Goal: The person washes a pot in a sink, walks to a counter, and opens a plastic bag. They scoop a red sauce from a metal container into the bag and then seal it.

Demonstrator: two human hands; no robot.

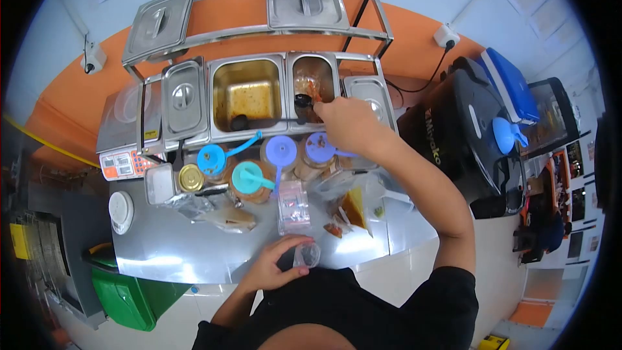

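Observation:
My left hand (271,267) is closed around a small clear plastic cup (307,255) near the front edge of the steel counter. Reaching forward, my right hand (346,122) is closed at the right-hand steel food pan (336,76). From its fingers a black ladle (302,100) extends into that pan, over reddish-brown food; most of its handle is hidden by the hand. In the wider steel pan (249,61) to the left, some yellowish-brown liquid covers the bottom, and a second black ladle (240,122) lies across its front.
Jars with blue (212,159), teal and purple lids line the counter (162,246). Plastic bags, a yellow packet (354,209) and a pink-printed pack (293,207) lie nearer. A scale (123,164) stands left, a black Miyako appliance (437,129) right. A rack with steel lids (306,3) rises behind.

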